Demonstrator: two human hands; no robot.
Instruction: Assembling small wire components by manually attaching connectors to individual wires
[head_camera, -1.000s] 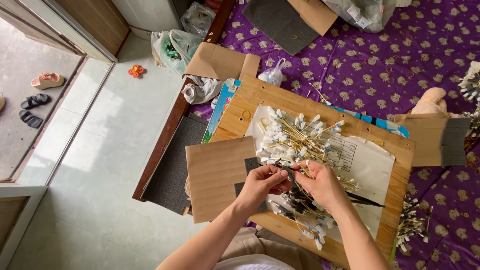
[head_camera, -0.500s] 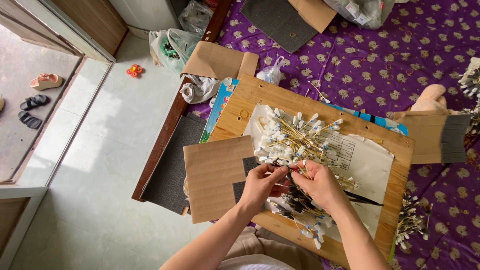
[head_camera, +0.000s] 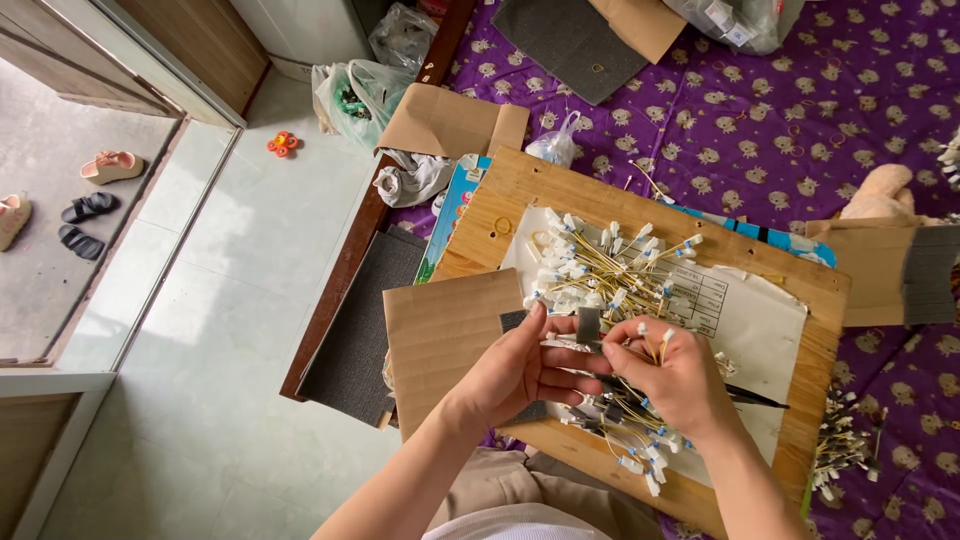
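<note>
My left hand (head_camera: 522, 372) and my right hand (head_camera: 675, 373) meet over a wooden board (head_camera: 820, 300) and pinch a small bundle of thin yellow wires with white tips. A small grey pad (head_camera: 588, 323) sticks up between the fingers. A loose pile of the same wires (head_camera: 605, 270) lies on a white paper sheet (head_camera: 755, 315) just beyond the hands. More finished pieces (head_camera: 635, 450) lie under my right wrist. A brown cardboard sheet (head_camera: 440, 335) rests on the board's left end.
The board sits on a purple patterned cloth (head_camera: 800, 120). Another wire bundle (head_camera: 842, 445) lies at the right edge. Cardboard pieces (head_camera: 445, 120), plastic bags (head_camera: 345, 95), and a grey mat (head_camera: 570, 45) lie beyond. Sandals (head_camera: 85, 210) sit by the doorway at left.
Both hands stay together at the same spot on the board, with the fingers shifting slightly on the wire bundle. The view has tilted a little.
</note>
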